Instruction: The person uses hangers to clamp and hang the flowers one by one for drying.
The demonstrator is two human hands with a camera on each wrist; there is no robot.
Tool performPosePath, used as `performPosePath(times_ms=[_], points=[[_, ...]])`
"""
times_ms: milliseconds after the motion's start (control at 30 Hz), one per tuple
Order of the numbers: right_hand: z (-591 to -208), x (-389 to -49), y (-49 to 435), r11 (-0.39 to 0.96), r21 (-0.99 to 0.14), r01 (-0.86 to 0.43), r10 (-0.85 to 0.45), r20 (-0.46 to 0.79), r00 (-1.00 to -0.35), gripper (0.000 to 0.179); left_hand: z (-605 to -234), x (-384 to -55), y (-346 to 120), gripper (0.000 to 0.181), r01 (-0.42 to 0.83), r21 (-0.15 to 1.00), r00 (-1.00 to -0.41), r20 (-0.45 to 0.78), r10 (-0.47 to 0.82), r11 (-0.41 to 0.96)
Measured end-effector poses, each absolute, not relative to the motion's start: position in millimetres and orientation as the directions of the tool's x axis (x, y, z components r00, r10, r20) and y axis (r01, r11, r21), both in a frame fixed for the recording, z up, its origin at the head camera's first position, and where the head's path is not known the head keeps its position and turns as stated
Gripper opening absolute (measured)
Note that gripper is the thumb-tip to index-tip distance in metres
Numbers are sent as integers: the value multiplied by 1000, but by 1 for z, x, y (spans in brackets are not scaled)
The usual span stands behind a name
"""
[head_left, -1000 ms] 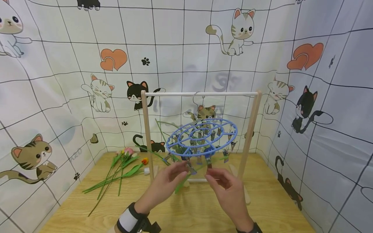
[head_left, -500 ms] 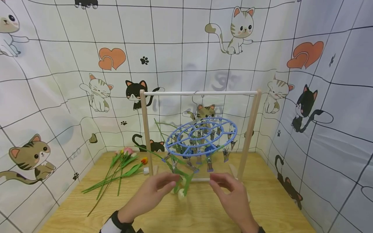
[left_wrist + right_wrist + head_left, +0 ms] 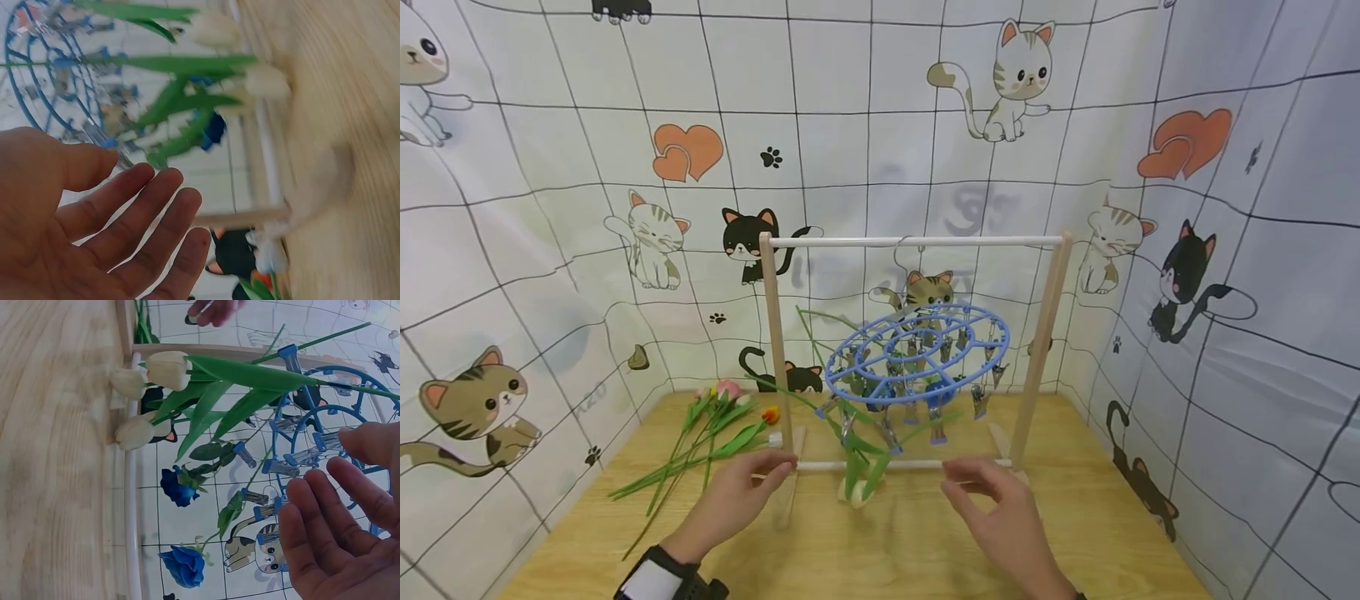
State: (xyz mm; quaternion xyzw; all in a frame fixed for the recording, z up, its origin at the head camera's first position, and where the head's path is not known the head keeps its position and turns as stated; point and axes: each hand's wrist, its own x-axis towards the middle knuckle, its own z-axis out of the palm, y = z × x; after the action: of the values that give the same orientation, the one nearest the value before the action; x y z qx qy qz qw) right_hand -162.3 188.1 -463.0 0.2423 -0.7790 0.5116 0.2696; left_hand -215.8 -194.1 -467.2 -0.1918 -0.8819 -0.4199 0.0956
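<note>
My left hand (image 3: 737, 496) is held over the table near the rack's left foot, fingers loosely bent, nothing in it. My right hand (image 3: 1003, 518), likewise holding nothing, hovers below and right of the hanger with relaxed fingers. Between and beyond the hands, a blue round clip hanger (image 3: 880, 402) hangs tilted by its hook. White tulips (image 3: 169, 370) dangle heads-down from its clips, their stems slanting up leftward. Two blue roses (image 3: 185, 565) also hang heads-down in the right wrist view. Several clear clips with blue tips (image 3: 938, 429) hang around the ring.
A wooden rack (image 3: 1047, 333) with a white top bar (image 3: 842, 242) bears the hanger. Loose tulips (image 3: 727, 390), pink and orange-red among them, lie on the wooden table (image 3: 925, 550) at the left. A cat-patterned curtain (image 3: 850, 150) encloses the table.
Both hands have come away from the hanger's clips. The left hand has moved left and down toward the rack's left foot; the right has dropped slightly. The white tulips swing below the hanger.
</note>
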Motion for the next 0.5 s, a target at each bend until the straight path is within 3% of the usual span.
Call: performPosePath(times_ms=[300,500], points=[[-491,-174,186,421,-678,-603,-181,588,-788,25,-490,-237,-241,17,319,543,-918,379,112,777],[-494,-169,174,424,-711,-561,-243,508,-827,25,-504,-243,-268,23,272,493,-920,385,74,826]])
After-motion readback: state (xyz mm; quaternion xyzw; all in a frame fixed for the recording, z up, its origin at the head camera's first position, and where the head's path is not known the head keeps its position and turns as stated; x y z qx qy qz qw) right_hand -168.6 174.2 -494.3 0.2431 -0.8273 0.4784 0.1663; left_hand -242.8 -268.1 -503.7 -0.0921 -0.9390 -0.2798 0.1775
